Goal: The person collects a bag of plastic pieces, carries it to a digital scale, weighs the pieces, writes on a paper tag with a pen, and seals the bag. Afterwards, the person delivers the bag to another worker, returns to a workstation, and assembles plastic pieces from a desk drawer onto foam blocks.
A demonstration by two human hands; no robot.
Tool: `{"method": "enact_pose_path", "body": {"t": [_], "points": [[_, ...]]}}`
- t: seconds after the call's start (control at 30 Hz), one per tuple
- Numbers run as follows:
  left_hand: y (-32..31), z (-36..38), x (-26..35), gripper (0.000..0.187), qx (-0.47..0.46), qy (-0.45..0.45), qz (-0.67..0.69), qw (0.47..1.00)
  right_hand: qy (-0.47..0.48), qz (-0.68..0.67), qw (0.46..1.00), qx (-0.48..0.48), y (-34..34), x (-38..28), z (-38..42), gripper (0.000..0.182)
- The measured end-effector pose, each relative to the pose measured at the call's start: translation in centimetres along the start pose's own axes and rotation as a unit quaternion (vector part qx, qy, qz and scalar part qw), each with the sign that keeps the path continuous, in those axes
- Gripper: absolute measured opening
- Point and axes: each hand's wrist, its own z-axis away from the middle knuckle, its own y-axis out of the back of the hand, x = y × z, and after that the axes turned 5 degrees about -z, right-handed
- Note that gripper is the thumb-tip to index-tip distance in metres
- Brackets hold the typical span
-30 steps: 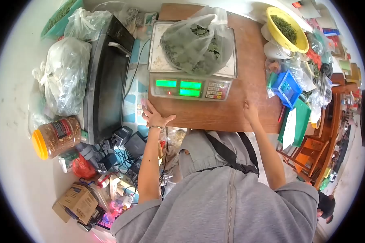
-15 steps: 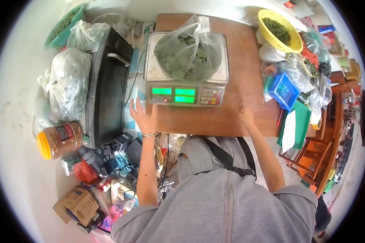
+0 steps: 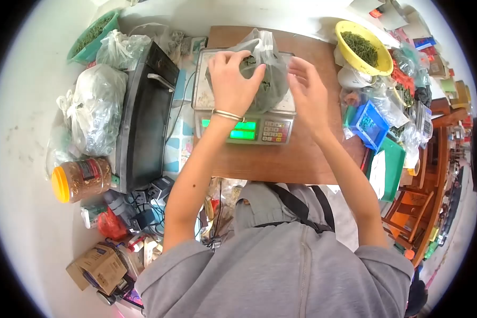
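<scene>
A clear plastic bag (image 3: 267, 79) of dark green leaves sits on the metal plate of a digital scale (image 3: 198, 95). My left hand (image 3: 232, 79) overlaps the bag's left side, thumb and fingers curved wide apart. On the other side, my right hand (image 3: 308, 93) is at the bag's right edge with its fingers stretched out and the palm facing the bag. The scale's green displays are lit, partly hidden behind my left wrist, which wears a bangle (image 3: 228, 114). The keypad shows to the right of the displays.
The scale stands on a brown wooden table (image 3: 249, 167). At the back right is a yellow basin (image 3: 338, 45) of green leaves, with a blue tray (image 3: 370, 124) and a green tray (image 3: 395, 167) nearer. Left are a black appliance (image 3: 146, 122), a stuffed bag (image 3: 98, 106) and a jar (image 3: 82, 177).
Both hands have moved forward from the table's near edge to either side of the bag of leaves. The bag remains on the scale.
</scene>
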Motion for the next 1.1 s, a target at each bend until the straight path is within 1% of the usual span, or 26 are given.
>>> {"method": "enact_pose_path", "body": {"t": [0.07,0.1,0.17,0.2,0.27,0.3,0.37,0.4,0.43,0.47,0.5,0.57,0.63,0.7,0.77,0.8,0.87,0.9,0.97,1.0,1.03,1.1], "points": [[-0.9,-0.3,-0.1,0.027,-0.035,0.048,-0.026,0.998,0.02,0.017,1.0,-0.012,-1.2,-0.3,-0.6,0.033],[-1.2,-0.5,-0.4,0.027,-0.034,0.048,-0.026,0.998,0.037,0.035,0.998,-0.025,-1.7,-0.4,-0.8,0.035],[-1.5,-0.8,-0.9,0.026,-0.098,0.073,-0.009,0.992,0.027,0.053,0.997,-0.039,-2.4,-0.7,-0.9,0.038],[-1.6,-0.9,-1.1,0.026,-0.098,0.074,-0.009,0.992,0.019,0.055,0.997,-0.045,-2.8,-0.7,-1.0,0.037],[-1.3,-1.3,-0.9,0.024,-0.093,0.088,0.026,0.991,0.011,0.056,0.997,-0.051,-3.0,-0.7,-1.5,0.037],[-1.1,-1.4,-0.8,0.024,-0.093,0.088,0.025,0.991,-0.002,0.034,0.998,-0.049,-3.1,-0.7,-1.8,0.035],[-0.1,-2.3,0.4,0.022,-0.123,0.145,0.119,0.975,-0.013,0.013,0.999,-0.048,-2.9,-1.1,-2.6,0.034],[0.1,-2.7,0.6,0.022,-0.121,0.144,0.118,0.975,-0.081,-0.124,0.987,-0.059,-2.5,-1.6,-3.2,0.033],[0.2,-3.3,0.7,0.02,-0.107,0.155,0.197,0.962,-0.146,-0.257,0.953,-0.069,-2.0,-2.4,-3.8,0.031],[0.5,-3.8,1.1,0.019,-0.092,0.163,0.276,0.943,-0.149,-0.263,0.95,-0.074,-1.2,-3.6,-4.3,0.031],[1.0,-4.4,1.4,0.019,-0.09,0.158,0.277,0.943,-0.144,-0.263,0.951,-0.073,-0.3,-4.1,-4.8,0.031],[3.2,-5.6,2.4,0.018,-0.043,0.174,0.334,0.925,-0.137,-0.326,0.934,-0.06,1.6,-5.1,-5.8,0.032],[5.8,-5.8,3.4,0.019,-0.031,0.161,0.367,0.916,-0.131,-0.32,0.936,-0.063,4.1,-7.6,-5.1,0.035],[8.8,-5.3,5.3,0.023,-0.03,0.158,0.41,0.898,-0.102,-0.319,0.938,-0.092,6.7,-10.0,-3.7,0.039],[11.5,-4.4,6.9,0.027,-0.052,0.124,0.467,0.874,-0.057,-0.292,0.95,-0.096,8.8,-12.6,-1.6,0.046],[12.6,-3.9,7.4,0.027,-0.051,0.125,0.467,0.874,-0.058,-0.291,0.95,-0.097,9.7,-13.4,-0.9,0.046],[14.1,-2.7,8.1,0.029,-0.126,0.086,0.478,0.865,-0.036,-0.306,0.943,-0.129,11.5,-14.1,0.4,0.055],[14.2,-1.9,8.5,0.029,-0.125,0.088,0.479,0.864,-0.038,-0.305,0.943,-0.129,12.2,-13.9,1.1,0.055],[14.1,-0.1,9.4,0.029,-0.158,0.106,0.461,0.867,-0.083,-0.277,0.952,-0.105,13.0,-12.9,2.6,0.061],[13.9,1.0,9.6,0.029,-0.175,0.133,0.449,0.866,-0.116,-0.302,0.941,-0.103,13.1,-12.4,3.3,0.062],[13.5,2.1,9.7,0.03,-0.192,0.16,0.437,0.864,-0.16,-0.29,0.935,-0.124,13.7,-11.6,3.8,0.061],[12.7,4.3,9.2,0.037,-0.249,0.19,0.47,0.826,-0.254,-0.274,0.919,-0.125,13.5,-10.8,4.4,0.059]]}}
